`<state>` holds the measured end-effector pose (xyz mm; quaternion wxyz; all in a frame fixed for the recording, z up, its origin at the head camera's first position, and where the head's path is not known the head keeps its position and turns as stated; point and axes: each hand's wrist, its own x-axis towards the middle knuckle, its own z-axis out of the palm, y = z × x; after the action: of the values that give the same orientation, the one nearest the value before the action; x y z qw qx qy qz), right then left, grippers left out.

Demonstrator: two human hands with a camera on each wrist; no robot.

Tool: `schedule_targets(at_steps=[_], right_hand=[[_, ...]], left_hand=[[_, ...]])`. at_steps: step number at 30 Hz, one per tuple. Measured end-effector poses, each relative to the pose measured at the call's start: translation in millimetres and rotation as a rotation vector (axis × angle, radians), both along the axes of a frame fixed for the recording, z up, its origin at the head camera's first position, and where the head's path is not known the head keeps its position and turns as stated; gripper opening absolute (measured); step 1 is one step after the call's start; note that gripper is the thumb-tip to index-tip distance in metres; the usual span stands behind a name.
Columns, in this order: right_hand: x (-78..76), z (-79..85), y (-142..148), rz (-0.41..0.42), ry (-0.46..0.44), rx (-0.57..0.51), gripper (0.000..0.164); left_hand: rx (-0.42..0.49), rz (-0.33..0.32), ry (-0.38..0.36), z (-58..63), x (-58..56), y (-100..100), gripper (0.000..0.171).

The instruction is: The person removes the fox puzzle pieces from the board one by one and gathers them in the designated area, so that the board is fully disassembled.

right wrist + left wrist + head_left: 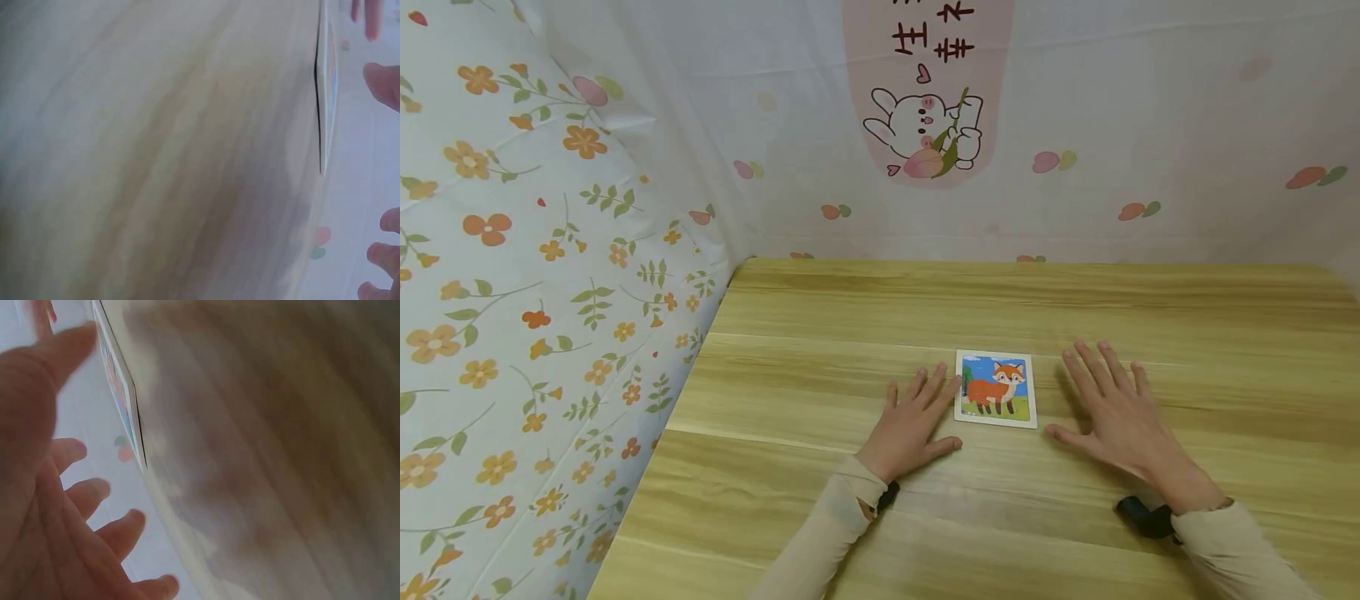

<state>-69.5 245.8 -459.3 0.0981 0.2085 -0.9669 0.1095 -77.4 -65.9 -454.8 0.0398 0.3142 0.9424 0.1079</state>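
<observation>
A square fox picture puzzle (996, 389) with a pale frame lies flat on the wooden table (820, 333). To its left is my left hand (913, 425), fingers spread, palm down, the index fingertip close to the frame's left edge; whether it touches I cannot tell. My right hand (1120, 417) is spread out to the right of the puzzle, apart from it, thumb towards the frame's corner. Seen from the left wrist, the puzzle (122, 387) appears edge-on beyond the thumb (69, 353). The right wrist view also shows the puzzle (325, 94) from the side. Neither hand holds anything.
Behind the table hangs a white curtain (737, 125) with a rabbit print and Chinese characters. A flower-patterned cloth (512, 275) covers the left side, along the table's left edge. Dark straps (1146, 518) sit at the wrists, by beige sleeves (820, 533).
</observation>
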Motion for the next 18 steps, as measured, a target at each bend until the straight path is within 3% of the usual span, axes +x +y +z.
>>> schedule_targets(at_steps=[7,18], right_hand=[[0.4,-1.0,-6.7,0.016,-0.014,-0.046,0.102],[-2.5,-4.0,-24.5,0.098,-0.012,-0.137,0.085]], left_hand=[[-0.022,-0.047,-0.026,-0.8,2.5,8.9,0.071],[0.006,-0.020,-0.039,-1.6,-1.1,17.2,0.059]])
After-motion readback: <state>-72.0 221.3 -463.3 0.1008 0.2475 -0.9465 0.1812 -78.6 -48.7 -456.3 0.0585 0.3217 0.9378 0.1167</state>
